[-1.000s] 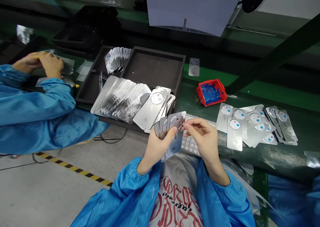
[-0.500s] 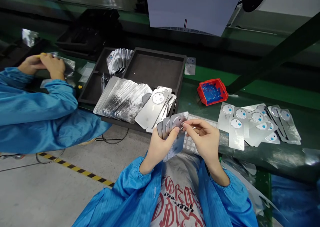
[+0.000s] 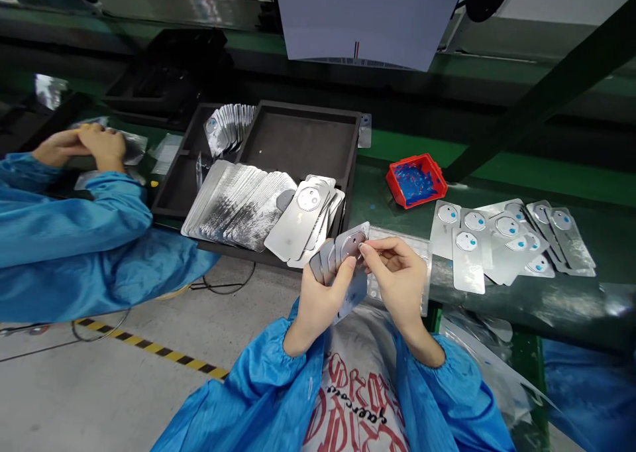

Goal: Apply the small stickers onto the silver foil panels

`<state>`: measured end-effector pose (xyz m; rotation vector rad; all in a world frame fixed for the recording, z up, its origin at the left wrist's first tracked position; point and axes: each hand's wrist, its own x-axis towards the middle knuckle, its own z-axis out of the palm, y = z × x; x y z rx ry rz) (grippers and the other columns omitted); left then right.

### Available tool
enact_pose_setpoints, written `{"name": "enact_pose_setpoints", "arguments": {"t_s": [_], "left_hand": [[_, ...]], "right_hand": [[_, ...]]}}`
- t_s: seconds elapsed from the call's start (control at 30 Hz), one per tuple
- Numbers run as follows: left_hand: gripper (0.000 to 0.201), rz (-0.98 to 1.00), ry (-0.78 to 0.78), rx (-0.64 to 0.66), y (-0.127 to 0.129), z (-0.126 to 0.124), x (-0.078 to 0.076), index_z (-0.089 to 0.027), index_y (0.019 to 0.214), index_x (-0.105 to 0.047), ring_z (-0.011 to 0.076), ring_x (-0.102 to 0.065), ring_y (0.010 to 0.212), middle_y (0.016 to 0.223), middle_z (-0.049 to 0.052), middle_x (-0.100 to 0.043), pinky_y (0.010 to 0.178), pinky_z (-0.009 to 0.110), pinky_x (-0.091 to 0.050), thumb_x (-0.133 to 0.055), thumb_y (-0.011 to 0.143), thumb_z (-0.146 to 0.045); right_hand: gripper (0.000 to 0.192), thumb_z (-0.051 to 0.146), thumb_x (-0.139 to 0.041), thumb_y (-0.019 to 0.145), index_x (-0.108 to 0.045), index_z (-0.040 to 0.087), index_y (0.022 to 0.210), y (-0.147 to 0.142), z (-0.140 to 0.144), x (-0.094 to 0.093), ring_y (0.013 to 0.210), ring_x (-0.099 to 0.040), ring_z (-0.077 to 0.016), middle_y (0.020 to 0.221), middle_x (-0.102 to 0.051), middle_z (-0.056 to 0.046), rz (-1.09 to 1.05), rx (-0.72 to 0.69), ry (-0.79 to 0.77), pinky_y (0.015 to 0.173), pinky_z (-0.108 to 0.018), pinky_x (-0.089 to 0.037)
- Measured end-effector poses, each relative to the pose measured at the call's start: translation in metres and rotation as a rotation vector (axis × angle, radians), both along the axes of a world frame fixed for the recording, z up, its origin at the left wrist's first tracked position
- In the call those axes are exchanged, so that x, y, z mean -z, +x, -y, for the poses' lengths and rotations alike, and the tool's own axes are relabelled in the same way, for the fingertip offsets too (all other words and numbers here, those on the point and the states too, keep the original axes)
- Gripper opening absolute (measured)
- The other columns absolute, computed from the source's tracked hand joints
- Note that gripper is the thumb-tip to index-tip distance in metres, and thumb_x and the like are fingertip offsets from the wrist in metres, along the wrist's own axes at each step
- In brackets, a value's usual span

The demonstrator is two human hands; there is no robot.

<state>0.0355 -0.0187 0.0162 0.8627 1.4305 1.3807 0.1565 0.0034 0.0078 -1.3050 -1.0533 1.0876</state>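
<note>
My left hand (image 3: 318, 299) grips a fanned stack of silver plates (image 3: 342, 250), each with a round camera cutout. My right hand (image 3: 397, 276) pinches at the round area of the top plate with thumb and forefinger; what is between those fingertips is too small to tell. Both hands hover over my lap, just in front of the green bench edge. A clear blister sheet (image 3: 412, 250) lies on the bench edge behind my right hand.
A black tray (image 3: 303, 137) holds rows of silver plates (image 3: 243, 203). A red bin (image 3: 416, 180) with blue bits sits on the green bench (image 3: 497, 173). Several plates with blue dots (image 3: 501, 240) lie at right. A co-worker's hands (image 3: 82, 144) work at left.
My hands have stayed together on the stack, shifting slightly as the view moved. The co-worker's hands have drawn closer together.
</note>
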Motion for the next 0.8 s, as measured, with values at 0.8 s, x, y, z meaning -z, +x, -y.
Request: {"name": "enact_pose_setpoints", "arguments": {"t_s": [0.8], "left_hand": [[0.029, 0.080, 0.184, -0.715, -0.085, -0.006, -0.008, -0.020, 0.111, -0.078, 0.0198, -0.075, 0.076, 0.097, 0.002, -0.079, 0.076, 0.037, -0.067, -0.075, 0.088, -0.037]], "right_hand": [[0.048, 0.059, -0.091, 0.079, -0.064, 0.022, 0.092, -0.020, -0.112, -0.023, 0.058, -0.067, -0.0159, 0.077, -0.073, 0.001, 0.112, -0.481, -0.043, 0.051, -0.028, -0.055]]}}
